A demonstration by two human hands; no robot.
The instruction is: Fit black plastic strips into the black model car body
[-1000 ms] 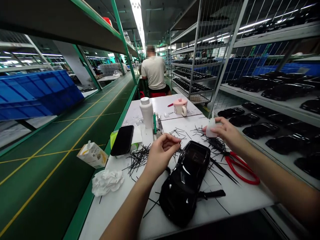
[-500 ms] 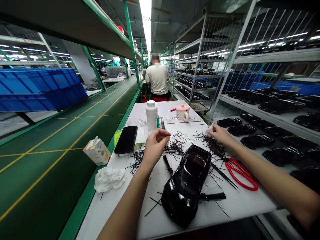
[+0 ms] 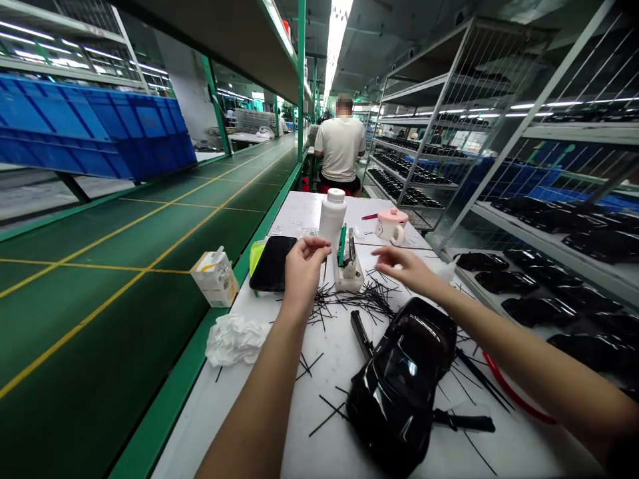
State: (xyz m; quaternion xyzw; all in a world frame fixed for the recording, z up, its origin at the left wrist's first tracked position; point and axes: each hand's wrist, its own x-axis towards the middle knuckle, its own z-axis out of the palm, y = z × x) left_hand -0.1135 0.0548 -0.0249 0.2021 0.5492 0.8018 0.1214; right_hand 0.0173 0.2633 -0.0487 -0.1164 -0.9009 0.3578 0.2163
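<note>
My left hand hovers left of a small white block stand, thumb and fingertips pinched together. Whatever they might hold is too small to see. My right hand is over the far side of the table, fingers stretched and thumb apart, with nothing in it. Below both hands lie thin black strips in a loose heap. A glossy black model car body rests in front of me, black-handled pieces sticking out beside it. White wadding shows behind my right wrist.
A white bottle, a lidded pink cup, a phone, a small carton and crumpled tissue surround the work area. Red scissor handles lie under my right forearm. Racks of car bodies stand right, a green conveyor left.
My right hand has let go of the white wadding and moved left, towards my left hand. The view has turned left, so everything sits further right. My left hand stays pinched.
</note>
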